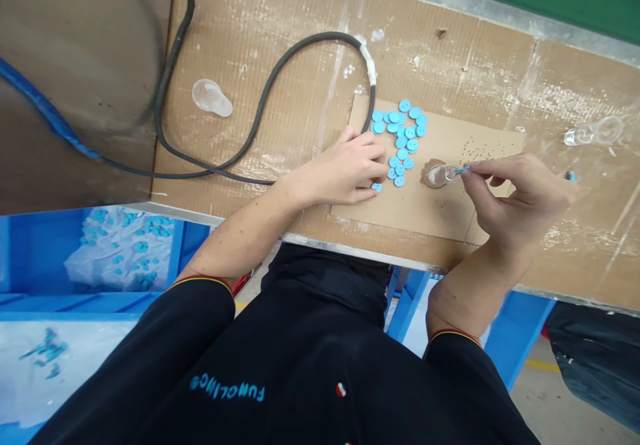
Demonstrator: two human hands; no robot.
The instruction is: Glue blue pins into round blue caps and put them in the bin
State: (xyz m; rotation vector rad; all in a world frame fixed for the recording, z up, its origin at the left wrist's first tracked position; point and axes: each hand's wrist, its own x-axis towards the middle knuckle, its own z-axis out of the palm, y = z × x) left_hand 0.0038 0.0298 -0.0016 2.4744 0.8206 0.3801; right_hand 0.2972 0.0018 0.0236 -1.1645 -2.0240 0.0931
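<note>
My left hand (356, 168) rests on a cardboard sheet (415, 206) with its fingers curled down. A blue button (377, 188) shows at its fingertips, partly covered by them. Just beyond those fingers lie several loose round blue buttons (411, 132) with small holes, some overlapping. My right hand (520, 188) pinches a slim tool (464, 169) with some blue on it; most of it is hidden by the hand. Its tip is at the rim of a small clear cup (437, 175), which sits on a brownish stain on the sheet.
A black cable (260, 108) loops across the cardboard-covered table and passes beside my left hand. A clear plastic piece (213, 97) lies at left, a clear vessel (595, 132) at right. Below the table's edge, blue crates (193, 242) hold blue parts on white sheeting.
</note>
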